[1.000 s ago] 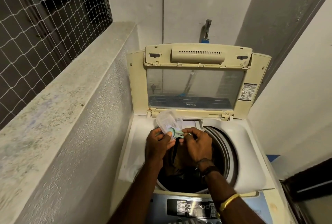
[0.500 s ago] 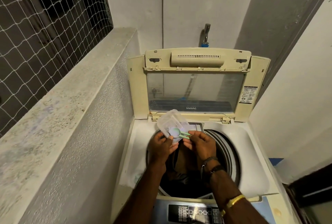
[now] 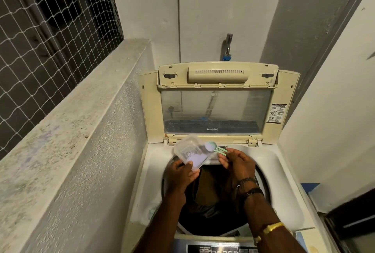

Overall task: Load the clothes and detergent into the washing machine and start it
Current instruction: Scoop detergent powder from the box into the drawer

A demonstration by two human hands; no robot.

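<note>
Detergent [image 3: 197, 160], a pale powder with darker specks, lies in the lower end of a clear plastic tub [image 3: 187, 147]. In the head view the tub is tilted over the back left edge of the drum opening. The left hand [image 3: 180, 177] grips the tub's near end, fingers curled round it. The right hand [image 3: 237, 163] pinches the handle of a green scoop [image 3: 216, 148]. The scoop's round bowl sits just beside the tub's open mouth and carries a small heap of the same pale powder.

Both hands are above the washing machine [image 3: 284, 171], near the back edge of its top deck. Its drum holds dark and brown clothes [image 3: 209, 208], lying low inside. The lid [image 3: 150, 110] stands open and upright along the back edge, and it has a clear window.

A sticker [image 3: 277, 113] with small print and pictograms sits at the lid's right edge, its words too small to read. A short line of lettering [image 3: 212, 129] at the bottom middle of the window is also illegible. The control panel [image 3: 219, 249] runs along the front edge, and its button labels are blurred.

The right wrist wears dark bands [image 3: 251, 190] and a gold bracelet [image 3: 273, 227]. A tap [image 3: 228, 46] is on the wall behind the lid.
</note>
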